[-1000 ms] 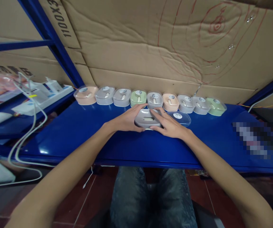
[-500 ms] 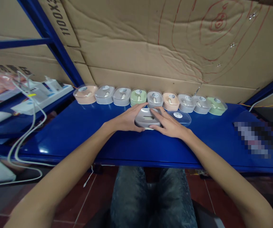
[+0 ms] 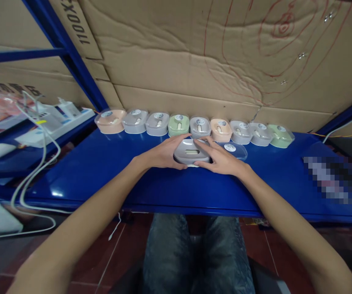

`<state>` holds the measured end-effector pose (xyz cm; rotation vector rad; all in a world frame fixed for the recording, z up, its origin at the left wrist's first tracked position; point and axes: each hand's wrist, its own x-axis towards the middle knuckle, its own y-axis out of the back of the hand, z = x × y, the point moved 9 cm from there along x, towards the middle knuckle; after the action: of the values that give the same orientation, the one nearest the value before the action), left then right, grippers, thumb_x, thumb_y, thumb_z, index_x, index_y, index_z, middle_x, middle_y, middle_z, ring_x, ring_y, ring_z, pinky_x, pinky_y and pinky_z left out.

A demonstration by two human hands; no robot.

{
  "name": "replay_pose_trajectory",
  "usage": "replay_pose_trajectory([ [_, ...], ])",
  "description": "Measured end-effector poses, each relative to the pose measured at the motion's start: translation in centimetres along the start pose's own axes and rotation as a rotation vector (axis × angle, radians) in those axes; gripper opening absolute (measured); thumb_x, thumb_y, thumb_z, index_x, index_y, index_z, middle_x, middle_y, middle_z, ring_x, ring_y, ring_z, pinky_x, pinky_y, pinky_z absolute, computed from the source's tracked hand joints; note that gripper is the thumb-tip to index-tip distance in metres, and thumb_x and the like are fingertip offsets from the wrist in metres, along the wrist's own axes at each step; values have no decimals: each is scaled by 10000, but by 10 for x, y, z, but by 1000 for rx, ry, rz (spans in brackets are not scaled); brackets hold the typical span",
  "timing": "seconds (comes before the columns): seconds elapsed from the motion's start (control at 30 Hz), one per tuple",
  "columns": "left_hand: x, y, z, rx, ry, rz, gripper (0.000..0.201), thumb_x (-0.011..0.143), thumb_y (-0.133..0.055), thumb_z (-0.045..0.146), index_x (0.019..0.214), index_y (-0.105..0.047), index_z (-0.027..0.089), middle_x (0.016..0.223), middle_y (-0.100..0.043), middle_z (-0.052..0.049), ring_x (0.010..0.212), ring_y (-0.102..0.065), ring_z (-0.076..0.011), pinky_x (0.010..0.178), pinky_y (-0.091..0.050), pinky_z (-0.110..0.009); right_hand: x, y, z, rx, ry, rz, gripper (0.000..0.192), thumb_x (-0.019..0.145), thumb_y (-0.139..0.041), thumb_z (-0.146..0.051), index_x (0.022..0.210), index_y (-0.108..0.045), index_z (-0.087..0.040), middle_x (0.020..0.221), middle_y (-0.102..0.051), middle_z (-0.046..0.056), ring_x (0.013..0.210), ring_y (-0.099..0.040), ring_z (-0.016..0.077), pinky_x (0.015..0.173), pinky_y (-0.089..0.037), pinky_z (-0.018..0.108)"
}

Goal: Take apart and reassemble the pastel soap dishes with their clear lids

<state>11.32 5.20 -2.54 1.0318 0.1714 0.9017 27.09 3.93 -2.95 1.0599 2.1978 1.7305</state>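
Observation:
My left hand (image 3: pixel 167 152) wraps round the left side of a grey rounded box (image 3: pixel 191 148), its thumb low at the front edge. On the box's other side, my right hand (image 3: pixel 219 157) grips with its fingers over the top corner and its thumb at the front. A narrow pale slot shows in the middle of the box's top, and a white edge peeks out beneath it. Just behind the right hand lies a clear lid (image 3: pixel 239 152) with a round white label, partly covered by that hand.
Along the cardboard wall (image 3: pixel 163 73) stands a row of similar boxes under clear lids, grey, peach (image 3: pixel 111 121) and green (image 3: pixel 281 136). White cables (image 3: pixel 43 163) hang at the left by a power strip (image 3: pixel 74 118). A blurred-out item (image 3: pixel 332 179) lies right on the blue table (image 3: pixel 194 192).
The right thumb and fingers have shifted slightly to the right on the box. The box and the left hand stay practically in place.

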Motion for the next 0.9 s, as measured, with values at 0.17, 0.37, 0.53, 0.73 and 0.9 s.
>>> replay_pose_trajectory([
  [0.17,0,1,2,-16,-17,1,1043,745,-939,520,1634,-461,258,1624,-591,-157,1463,-588,-436,1235,-464,-597,1,1,2,14,0,2,811,1041,-616,-647,1700,-417,-219,1584,-485,208,1460,-582,416,1234,-499,635],
  [0.37,0,-1,-6,1,19,-3,1107,714,-946,557,1657,-438,279,1623,-587,-161,1470,-577,-458,1215,-472,-640,3,-2,8,19,-3,-25,790,1026,-632,-664,1668,-477,-231,1498,-564,196,1375,-643,412,1181,-540,643],
  [0.53,0,-3,-5,-1,6,-16,1098,727,-940,537,1664,-427,281,1627,-585,-157,1472,-580,-439,1225,-465,-626,2,-2,5,8,-8,-25,776,1029,-630,-646,1660,-487,-217,1513,-556,205,1337,-662,406,1151,-566,624],
  [0.73,-2,-3,-9,41,33,-29,1037,735,-931,591,1621,-491,277,1618,-590,-157,1498,-549,-436,1248,-434,-630,2,-2,1,4,2,-22,768,1028,-642,-626,1662,-477,-225,1518,-551,206,1339,-659,418,1142,-562,631],
  [0.9,-2,-2,-5,40,17,-43,969,759,-915,614,1588,-532,291,1589,-620,-129,1498,-549,-414,1254,-431,-601,1,-5,3,-10,9,-23,798,1024,-642,-648,1679,-456,-232,1506,-551,205,1335,-655,408,1143,-563,626],
])
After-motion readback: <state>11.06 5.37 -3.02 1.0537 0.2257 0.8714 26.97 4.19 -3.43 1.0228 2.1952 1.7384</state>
